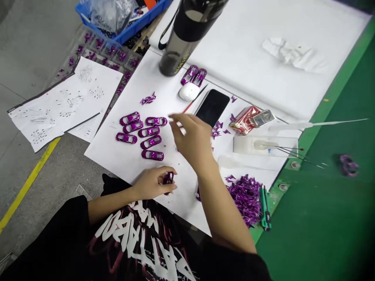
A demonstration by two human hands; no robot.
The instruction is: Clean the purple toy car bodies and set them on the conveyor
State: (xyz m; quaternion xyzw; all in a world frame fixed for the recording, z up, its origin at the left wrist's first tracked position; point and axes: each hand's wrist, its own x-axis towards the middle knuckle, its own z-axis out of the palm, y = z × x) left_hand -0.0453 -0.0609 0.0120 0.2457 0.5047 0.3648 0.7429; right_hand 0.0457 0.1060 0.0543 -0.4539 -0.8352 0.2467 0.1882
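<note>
My left hand [152, 182] is closed around a purple toy car body [168, 178] at the front edge of the white sheet. Above the sheet, my right hand [191, 140] has its thumb and index fingertips together in a pinch. Whatever is between them, if anything, is too small to make out. Just left of those fingertips lies a purple car body [156, 121], one of several in two loose columns. A small heap of purple pointed parts [148, 98] rests behind them. Beside my right forearm is a large pile of purple parts [244, 199].
A dark bottle [184, 39], a white earbud case [189, 91] and a phone [213, 107] stand or lie toward the back. At right are a red packet [243, 120], a clear tray [249, 145] with thin tools and a green cutter [265, 208]. Printed sheets [67, 101] lie left.
</note>
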